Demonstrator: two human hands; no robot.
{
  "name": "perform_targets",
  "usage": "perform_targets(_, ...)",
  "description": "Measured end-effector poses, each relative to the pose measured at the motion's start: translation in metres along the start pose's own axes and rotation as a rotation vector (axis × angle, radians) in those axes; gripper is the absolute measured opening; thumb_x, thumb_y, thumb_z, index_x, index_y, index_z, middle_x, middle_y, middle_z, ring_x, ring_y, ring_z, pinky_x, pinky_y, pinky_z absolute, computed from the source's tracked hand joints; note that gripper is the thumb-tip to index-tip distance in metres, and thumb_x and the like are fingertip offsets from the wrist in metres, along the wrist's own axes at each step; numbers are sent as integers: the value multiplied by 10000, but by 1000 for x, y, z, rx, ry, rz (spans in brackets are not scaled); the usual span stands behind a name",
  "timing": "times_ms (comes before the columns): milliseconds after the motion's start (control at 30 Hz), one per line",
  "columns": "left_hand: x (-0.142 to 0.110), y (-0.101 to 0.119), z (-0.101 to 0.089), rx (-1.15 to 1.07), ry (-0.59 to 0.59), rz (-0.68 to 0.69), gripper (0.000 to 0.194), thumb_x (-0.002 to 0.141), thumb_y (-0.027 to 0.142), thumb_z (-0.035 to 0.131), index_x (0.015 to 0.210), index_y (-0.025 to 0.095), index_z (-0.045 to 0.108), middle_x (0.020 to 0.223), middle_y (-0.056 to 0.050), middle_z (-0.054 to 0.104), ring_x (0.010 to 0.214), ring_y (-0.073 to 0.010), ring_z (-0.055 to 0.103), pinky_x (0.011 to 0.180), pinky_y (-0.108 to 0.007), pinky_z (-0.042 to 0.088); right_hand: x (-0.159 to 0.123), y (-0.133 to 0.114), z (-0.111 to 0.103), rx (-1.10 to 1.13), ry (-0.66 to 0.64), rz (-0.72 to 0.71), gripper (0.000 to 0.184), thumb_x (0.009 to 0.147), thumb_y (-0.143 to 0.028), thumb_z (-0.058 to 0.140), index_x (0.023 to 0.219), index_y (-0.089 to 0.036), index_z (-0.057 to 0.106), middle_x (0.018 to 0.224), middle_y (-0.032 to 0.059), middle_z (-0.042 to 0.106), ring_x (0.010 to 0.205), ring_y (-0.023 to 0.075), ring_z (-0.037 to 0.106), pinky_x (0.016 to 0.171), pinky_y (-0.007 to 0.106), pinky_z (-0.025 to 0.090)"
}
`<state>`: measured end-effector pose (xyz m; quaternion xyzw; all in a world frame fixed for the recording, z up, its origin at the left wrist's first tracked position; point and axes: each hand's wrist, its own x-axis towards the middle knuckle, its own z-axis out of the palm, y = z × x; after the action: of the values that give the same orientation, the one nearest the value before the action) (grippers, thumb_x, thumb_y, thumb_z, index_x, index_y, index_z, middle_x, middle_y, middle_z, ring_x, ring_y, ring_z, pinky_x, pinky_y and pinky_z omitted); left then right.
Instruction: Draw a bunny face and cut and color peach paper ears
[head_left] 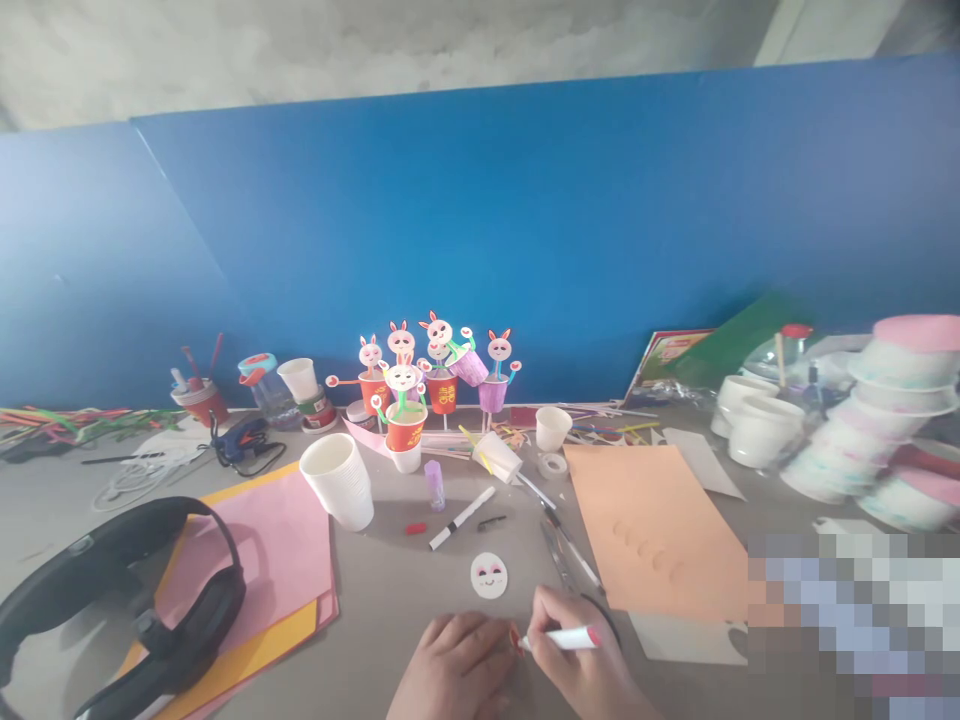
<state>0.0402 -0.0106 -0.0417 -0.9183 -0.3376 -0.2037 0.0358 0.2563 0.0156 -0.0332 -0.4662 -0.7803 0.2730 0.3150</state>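
My right hand (581, 660) is closed around a white marker with a red cap end (562, 638), its tip pointing left toward my left hand (454, 665). That hand rests knuckles-up on the grey table, fingers curled over something I cannot make out. Just beyond both hands lies a white paper circle with a drawn smiling face (489, 575). Farther back lie a second white marker (461, 518), a red cap (415, 528) and a purple glue stick (434, 484). Scissors (559, 550) lie beside an orange paper sheet (652, 535).
Finished bunny-face cup figures (420, 385) stand at the back against the blue partition (525, 220). A stack of white cups (339, 480) lies on pink and yellow sheets (277, 560). Black headphones (120, 600) sit left. White bowls (757, 425) and stacked bowls (892, 420) are right.
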Motion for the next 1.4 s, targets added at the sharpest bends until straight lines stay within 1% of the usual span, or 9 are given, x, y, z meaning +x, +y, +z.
perform_targets(200,1,0,-1,7,-3,-4,313,988,384,555,1257,238,622,1250,38,722,1027,-143,630,808,-250,490,0,1,0,-7,1,-1,210,773,-168,431,646,-258,290,542,-65,461,513,125,461,511,226,350)
perform_targets(333,-1,-1,1,17,-6,-3,285,1008,376,517,1228,245,642,1238,22,729,1022,-149,635,816,-246,491,-1,2,1,-12,7,-5,217,754,-160,440,640,-258,284,537,-65,447,511,128,460,504,228,342)
perform_targets(433,-1,-1,2,24,5,2,281,1009,386,511,1204,243,655,1228,17,735,1007,-151,640,811,-245,490,0,2,1,-3,6,0,218,773,-166,433,645,-259,282,544,-66,436,515,129,453,509,229,346)
perform_targets(633,1,-1,0,12,42,2,290,1026,402,479,1193,240,653,1232,43,733,1011,-139,637,804,-242,478,0,0,0,4,-2,13,213,766,-173,421,647,-262,268,547,-70,391,513,126,430,505,232,331)
perform_targets(800,1,-2,1,43,59,18,282,1014,415,507,1168,240,666,1221,46,739,1001,-134,638,796,-240,480,0,2,1,-7,-8,16,201,753,-164,412,645,-261,274,544,-68,392,513,127,432,503,234,326)
perform_targets(933,0,-2,3,55,51,28,267,1006,409,532,1160,238,667,1223,43,736,1012,-128,633,813,-232,474,0,2,1,-16,2,-4,203,763,-165,409,654,-261,266,550,-69,391,513,124,425,506,231,325)
perform_targets(1133,1,-2,2,33,29,13,295,1030,422,475,1179,241,654,1252,49,731,1008,-135,653,806,-235,478,1,2,1,-12,-7,16,197,764,-174,409,647,-261,275,549,-66,400,516,127,432,507,229,335)
perform_targets(1233,1,-1,0,29,22,5,283,1021,429,492,1172,252,653,1257,70,731,1003,-139,667,801,-242,485,1,2,2,-13,-5,17,203,755,-174,413,645,-262,266,544,-67,388,511,126,421,499,230,323)
perform_targets(1400,1,-1,-1,13,12,1,275,997,414,544,1190,246,643,1262,59,730,1009,-141,672,801,-250,497,0,3,2,-3,-2,18,206,756,-169,416,644,-261,270,547,-69,378,512,125,415,498,231,313)
